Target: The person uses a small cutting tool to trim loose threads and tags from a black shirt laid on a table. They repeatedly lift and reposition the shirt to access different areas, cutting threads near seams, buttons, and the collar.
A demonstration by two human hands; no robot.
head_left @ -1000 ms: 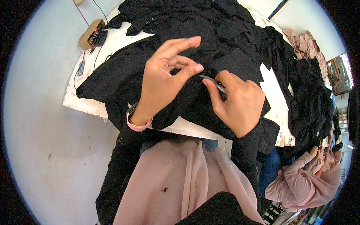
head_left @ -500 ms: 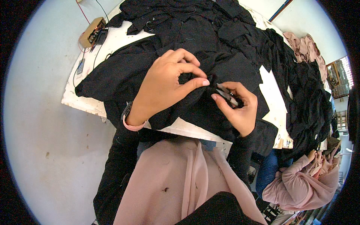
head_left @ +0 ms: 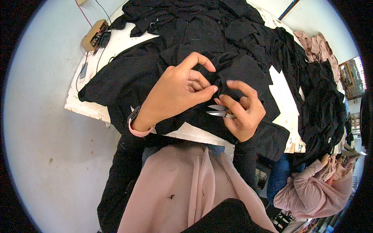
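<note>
A black cloth garment [head_left: 241, 70] lies spread and creased in front of me. My left hand [head_left: 175, 89] pinches a bit of it between thumb and a finger, with the index finger arched above. Close by on the right, my right hand [head_left: 248, 112] holds small metal thread snips [head_left: 217, 111] low in its curled fingers. The two blades are parted and point left, over the black cloth. The right index finger and another fingertip reach to the cloth beside the left thumb. Whether they grip a thread there is too small to tell.
More black garments [head_left: 322, 108] are heaped across the white table [head_left: 87, 106]. A tan box [head_left: 95, 35] with wires stands at the far left, near a small handheld device [head_left: 83, 71]. Pink cloth [head_left: 318, 48] lies at the far right. Another person [head_left: 311, 194] sits at the lower right.
My right hand has turned, so the snips now lie lower with blades pointing left, and its fingertips have come to the cloth. The left index finger has lifted away from the pinch.
</note>
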